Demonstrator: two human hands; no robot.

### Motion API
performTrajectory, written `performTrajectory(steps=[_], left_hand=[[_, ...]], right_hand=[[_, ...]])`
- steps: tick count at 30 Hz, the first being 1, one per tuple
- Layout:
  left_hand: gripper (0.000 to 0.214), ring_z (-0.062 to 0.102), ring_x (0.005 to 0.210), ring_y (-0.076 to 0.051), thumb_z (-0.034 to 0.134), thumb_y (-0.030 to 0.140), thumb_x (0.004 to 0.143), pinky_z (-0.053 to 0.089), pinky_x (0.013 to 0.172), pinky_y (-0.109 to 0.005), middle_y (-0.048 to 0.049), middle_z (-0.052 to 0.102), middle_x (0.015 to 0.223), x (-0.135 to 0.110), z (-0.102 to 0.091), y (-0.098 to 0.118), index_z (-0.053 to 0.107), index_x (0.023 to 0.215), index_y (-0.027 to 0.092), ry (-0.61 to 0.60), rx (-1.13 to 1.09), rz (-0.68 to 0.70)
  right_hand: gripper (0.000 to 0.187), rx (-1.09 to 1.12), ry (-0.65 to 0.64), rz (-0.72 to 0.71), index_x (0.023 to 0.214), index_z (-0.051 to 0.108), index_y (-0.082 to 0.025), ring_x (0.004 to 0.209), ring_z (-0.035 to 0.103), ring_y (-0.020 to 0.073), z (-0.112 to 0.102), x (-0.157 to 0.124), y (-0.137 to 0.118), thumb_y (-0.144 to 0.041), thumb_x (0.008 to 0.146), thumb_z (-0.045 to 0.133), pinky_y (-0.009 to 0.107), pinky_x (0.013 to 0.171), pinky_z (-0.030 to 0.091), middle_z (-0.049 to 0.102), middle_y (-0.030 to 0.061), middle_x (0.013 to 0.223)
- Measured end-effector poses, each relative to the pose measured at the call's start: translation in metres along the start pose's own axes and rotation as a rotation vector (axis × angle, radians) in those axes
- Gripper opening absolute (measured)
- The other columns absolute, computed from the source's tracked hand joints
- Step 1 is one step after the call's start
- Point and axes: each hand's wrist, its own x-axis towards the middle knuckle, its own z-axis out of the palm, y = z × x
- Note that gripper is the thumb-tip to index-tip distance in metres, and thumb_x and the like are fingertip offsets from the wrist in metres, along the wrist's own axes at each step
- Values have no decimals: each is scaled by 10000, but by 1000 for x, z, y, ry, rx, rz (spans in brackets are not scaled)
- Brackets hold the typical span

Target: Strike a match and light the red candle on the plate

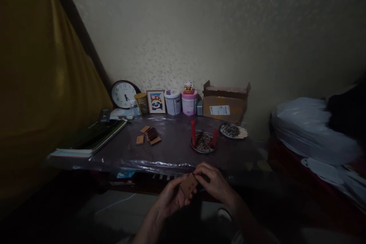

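Observation:
A small flat brown piece, like a card or little box, with a few dark spots on its face (189, 185), is held tilted just in front of the table's near edge. My left hand (172, 196) grips it from below and the left, thumb along its edge. At its upper right corner, the closed fingers of my right hand (211, 181) pinch the edge; whether something smaller is between those fingertips is hidden. Similar brown pieces (140, 140) lie on the table, beside a fanned stack of dark strips (151, 134).
Beyond my hands, two red candles (193, 133) stand on a metal plate (203, 151), one leaning. Another plate (228, 130) holds matchstick-like sticks. A clock (123, 94), framed picture (156, 102), tubs (189, 103) and cardboard box (225, 103) line the wall. Books (94, 139) lie left.

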Motion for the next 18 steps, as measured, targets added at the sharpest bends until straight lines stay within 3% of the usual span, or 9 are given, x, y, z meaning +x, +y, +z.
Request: performTrajectory(steps=[5, 18], left_hand=[[308, 608, 494, -120, 513, 334, 821, 406, 445, -192, -111, 691, 685, 1, -2, -1, 602, 962, 75, 14, 8, -9], [436, 622, 547, -146, 464, 260, 819, 419, 472, -210, -98, 689, 746, 1, -4, 0, 451, 1244, 160, -70, 33, 79]], right_hand=[[127, -16, -17, -5, 826, 628, -221, 820, 581, 145, -1, -1, 0, -205, 862, 507, 253, 757, 450, 598, 19, 875], [181, -79, -18, -35, 859, 582, -223, 812, 551, 152, -7, 0, 6, -186, 906, 411, 277, 764, 435, 583, 30, 876]])
